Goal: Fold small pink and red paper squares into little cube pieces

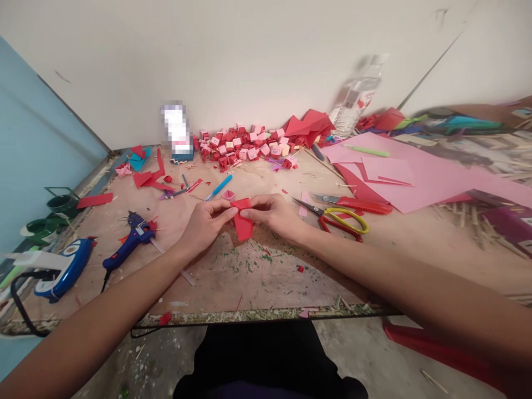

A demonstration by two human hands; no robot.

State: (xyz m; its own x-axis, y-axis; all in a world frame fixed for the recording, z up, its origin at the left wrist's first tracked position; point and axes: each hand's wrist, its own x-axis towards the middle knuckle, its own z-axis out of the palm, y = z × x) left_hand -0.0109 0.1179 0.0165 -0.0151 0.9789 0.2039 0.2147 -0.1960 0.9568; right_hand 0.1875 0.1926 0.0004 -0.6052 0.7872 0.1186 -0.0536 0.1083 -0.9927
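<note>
A folded piece of red paper [244,226] is held between my two hands over the middle of the wooden table. My left hand [205,223] pinches its left side near the top, thumb forward. On the other side, my right hand [275,216] pinches the paper's upper right, with its thumb across the front. The paper's lower flap hangs down below the fingers. Just behind the hands sits a small pink folded paper box [228,195]. A blue pen-like tool [219,187] lies beyond my left hand. Scissors [343,217] with yellow and red handles lie right of my right hand.
A red utility knife [361,204] lies by the scissors. Pink paper sheets [432,172] and a plastic bottle [358,100] are farther right. Small folded paper boxes [245,145] are heaped against the wall, beside a lit phone [177,127]. A blue glue gun [131,241] lies left.
</note>
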